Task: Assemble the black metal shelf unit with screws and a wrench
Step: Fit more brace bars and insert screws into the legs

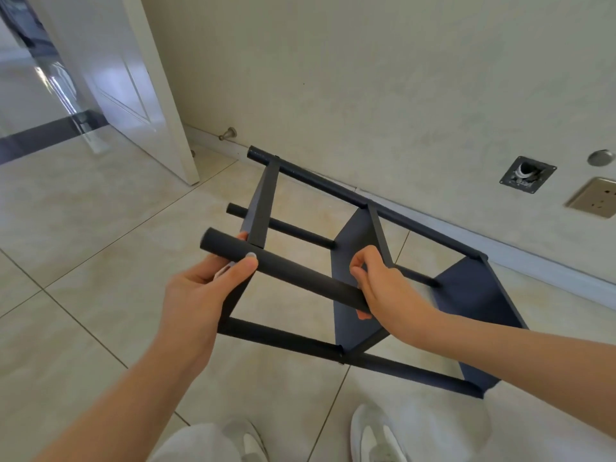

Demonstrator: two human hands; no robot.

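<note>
Shelf unit (466,295): on its side on the tiled floor (83,245), just beside the wall (400,78).
Near pole (300,275): looks like we're lining it up with the middle panel (356,248). Keep it square, don't force it.
Left hand (206,288): wrapped round the pole's end, with a small pale tool (224,271) tucked under the fingers. Maybe the wrench, can't tell.
Right hand (383,285): curled round the pole at the panel.
In the way: wall close behind, open door (116,78) on the left, our shoes (373,435) underneath.

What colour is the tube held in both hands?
Matte black tube, shown in the head view.
</note>
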